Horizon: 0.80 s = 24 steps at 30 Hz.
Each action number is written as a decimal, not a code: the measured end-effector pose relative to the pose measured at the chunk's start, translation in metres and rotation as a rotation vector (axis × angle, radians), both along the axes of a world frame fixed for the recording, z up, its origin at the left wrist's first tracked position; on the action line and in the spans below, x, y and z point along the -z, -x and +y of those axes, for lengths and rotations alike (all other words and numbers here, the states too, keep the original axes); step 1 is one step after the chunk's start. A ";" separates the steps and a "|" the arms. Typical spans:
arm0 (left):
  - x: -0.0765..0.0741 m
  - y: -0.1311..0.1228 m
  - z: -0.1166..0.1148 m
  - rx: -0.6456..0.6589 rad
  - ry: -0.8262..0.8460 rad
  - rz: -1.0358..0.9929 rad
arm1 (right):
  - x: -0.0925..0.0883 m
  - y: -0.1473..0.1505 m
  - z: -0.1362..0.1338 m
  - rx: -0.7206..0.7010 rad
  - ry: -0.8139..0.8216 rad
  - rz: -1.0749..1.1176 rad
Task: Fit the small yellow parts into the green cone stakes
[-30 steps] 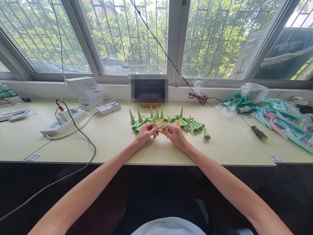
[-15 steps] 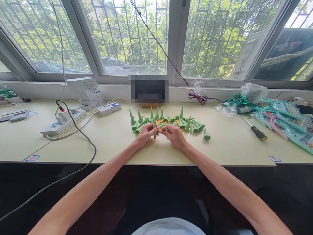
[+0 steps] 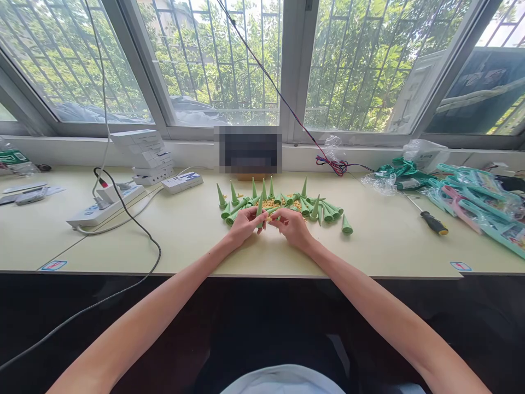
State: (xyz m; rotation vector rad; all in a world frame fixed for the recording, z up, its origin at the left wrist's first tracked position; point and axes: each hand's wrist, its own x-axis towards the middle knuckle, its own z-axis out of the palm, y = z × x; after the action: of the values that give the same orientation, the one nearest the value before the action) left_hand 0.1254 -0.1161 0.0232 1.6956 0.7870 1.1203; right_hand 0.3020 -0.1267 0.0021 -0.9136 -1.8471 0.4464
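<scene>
My left hand (image 3: pixel 245 225) is closed around a green cone (image 3: pixel 260 204), its tip pointing up. Close beside it, my right hand (image 3: pixel 293 226) pinches a small yellow piece (image 3: pixel 269 218) against the side of that cone. I cannot tell whether the piece is joined to the cone. Just beyond my hands lies a heap of small yellow pieces (image 3: pixel 268 203), with several green cones around it. Some stand upright, like the cone at the back (image 3: pixel 304 187); others lie on their sides, like the one at the right end (image 3: pixel 346 225).
A power strip (image 3: pixel 104 207) with cables and stacked white boxes (image 3: pixel 143 156) are on the left of the table (image 3: pixel 369 251). To the right lie a screwdriver (image 3: pixel 433 223) and teal plastic-wrapped packs (image 3: pixel 484 202). A black cable (image 3: pixel 158 249) hangs over the front edge.
</scene>
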 end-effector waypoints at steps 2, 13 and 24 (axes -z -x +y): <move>0.000 0.000 0.000 -0.007 -0.005 0.007 | 0.000 0.000 0.000 0.006 0.003 0.003; 0.001 0.000 0.000 0.003 -0.011 0.007 | 0.003 0.000 0.003 0.014 -0.023 -0.017; 0.001 0.000 0.001 -0.002 -0.011 0.022 | 0.004 0.000 0.004 0.016 -0.094 -0.063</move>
State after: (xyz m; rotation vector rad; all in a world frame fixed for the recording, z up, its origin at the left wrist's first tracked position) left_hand 0.1251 -0.1156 0.0221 1.7196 0.7978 1.1113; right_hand 0.3023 -0.1225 -0.0022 -0.8863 -1.9000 0.3216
